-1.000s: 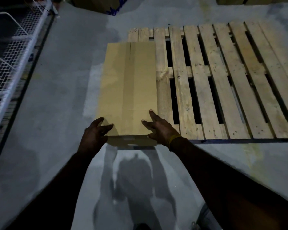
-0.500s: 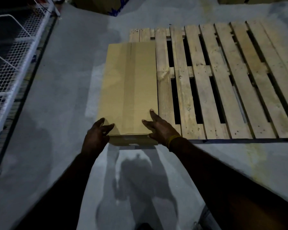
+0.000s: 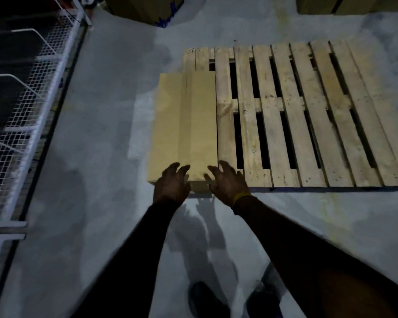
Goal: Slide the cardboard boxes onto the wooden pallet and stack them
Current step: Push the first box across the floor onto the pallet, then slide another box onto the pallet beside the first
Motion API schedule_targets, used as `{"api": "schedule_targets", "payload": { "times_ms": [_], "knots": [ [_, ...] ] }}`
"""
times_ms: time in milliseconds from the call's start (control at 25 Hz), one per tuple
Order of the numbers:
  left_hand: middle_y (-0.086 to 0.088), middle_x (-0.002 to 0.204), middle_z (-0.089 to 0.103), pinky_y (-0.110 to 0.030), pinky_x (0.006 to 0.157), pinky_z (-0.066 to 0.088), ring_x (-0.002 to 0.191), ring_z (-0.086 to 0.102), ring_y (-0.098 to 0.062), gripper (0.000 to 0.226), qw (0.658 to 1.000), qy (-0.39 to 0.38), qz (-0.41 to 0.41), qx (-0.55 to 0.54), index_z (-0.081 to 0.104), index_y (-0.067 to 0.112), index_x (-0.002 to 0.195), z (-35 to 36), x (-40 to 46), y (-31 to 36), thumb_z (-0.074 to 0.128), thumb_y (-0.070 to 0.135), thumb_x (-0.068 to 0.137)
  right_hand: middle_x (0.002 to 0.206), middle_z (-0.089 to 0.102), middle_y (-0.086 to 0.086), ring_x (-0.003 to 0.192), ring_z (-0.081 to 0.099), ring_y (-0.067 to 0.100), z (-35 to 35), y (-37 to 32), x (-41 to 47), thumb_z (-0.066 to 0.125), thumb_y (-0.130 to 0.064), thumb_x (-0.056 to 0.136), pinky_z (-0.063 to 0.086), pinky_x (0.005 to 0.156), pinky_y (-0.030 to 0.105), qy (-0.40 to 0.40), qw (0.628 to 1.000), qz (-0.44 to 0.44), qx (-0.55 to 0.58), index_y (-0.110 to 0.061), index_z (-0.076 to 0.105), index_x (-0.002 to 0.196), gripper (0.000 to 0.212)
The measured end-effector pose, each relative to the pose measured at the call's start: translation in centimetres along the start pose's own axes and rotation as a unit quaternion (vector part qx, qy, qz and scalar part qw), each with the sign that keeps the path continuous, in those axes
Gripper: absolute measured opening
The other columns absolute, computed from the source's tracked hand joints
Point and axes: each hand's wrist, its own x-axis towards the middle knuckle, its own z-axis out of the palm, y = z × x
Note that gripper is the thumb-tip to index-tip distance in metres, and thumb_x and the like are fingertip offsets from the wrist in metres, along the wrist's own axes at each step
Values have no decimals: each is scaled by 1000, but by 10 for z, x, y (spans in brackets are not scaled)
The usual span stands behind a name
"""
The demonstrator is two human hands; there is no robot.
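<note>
A white wire-mesh rack (image 3: 25,115) with a metal frame runs along the floor well to the left of the pale slatted wooden pallet (image 3: 308,115). Between the rack and the pallet lies bare grey concrete floor (image 3: 97,157). A long, flat tan cardboard box (image 3: 184,125) with a strip of tape down its middle lies over the pallet's left edge, its long side parallel to the slats; its right edge runs along one of the leftmost slats, while its left part juts out past the pallet's left side. Its near end is roughly level with the pallet's near edge.

The left hand (image 3: 171,183) is at the near end of the box, left of the tape line, fingers spread and loosely bent over the top edge, the grip apart and not closed round anything. The right hand (image 3: 228,182), a yellow band (image 3: 239,198) on its wrist, is at the box's near right corner, fingers likewise splayed and loose. Whether either hand actually touches the cardboard cannot be told.

Beyond the pallet's far left corner stands a brown carton with blue print (image 3: 147,6); beyond its far right corner stand two more brown cartons (image 3: 345,4). Nearer than the pallet, a dark shoe (image 3: 207,299) shows on the floor.
</note>
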Motion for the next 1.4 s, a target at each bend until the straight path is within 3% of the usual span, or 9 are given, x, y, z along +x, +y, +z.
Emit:
{"api": "schedule_targets", "payload": {
  "times_ms": [200,400,680,1040,1400],
  "knots": [
    [-8,154,32,-44,103,40,137,36,-31,56,999,-20,30,15,42,23,145,-95,-50,71,60,26,92,153,29,16,130,43,37,-97,-36,-78,53,-35,96,38,106,46,26,999,13,-32,-23,38,147,55],
    [-8,152,32,-45,100,42,133,39,-32,52,998,-23,59,14,43,23,143,-176,-114,125,60,24,94,146,36,14,123,48,35,-183,-54,-172,55,-31,95,44,96,43,69,996,49,-17,-21,46,139,46],
    [-7,141,40,-41,93,46,121,47,-30,47,993,-38,115,-4,48,21,139,-211,-199,211,59,23,93,142,37,12,123,46,34,-234,-38,-297,54,-30,95,41,94,43,105,988,115,25,-21,46,138,44],
    [-7,141,40,-43,94,45,124,46,-31,49,974,-57,217,44,47,24,140,-187,-284,359,59,25,92,145,36,12,125,46,36,-278,66,-449,56,-30,94,41,97,46,169,962,208,46,-22,44,141,49],
    [-5,139,40,-44,97,46,124,48,-32,49,926,-71,367,58,49,25,136,-132,-371,572,61,33,89,147,33,13,126,44,35,-323,225,-619,50,-36,96,38,99,44,250,896,364,53,-23,38,145,51]
  ]
}}
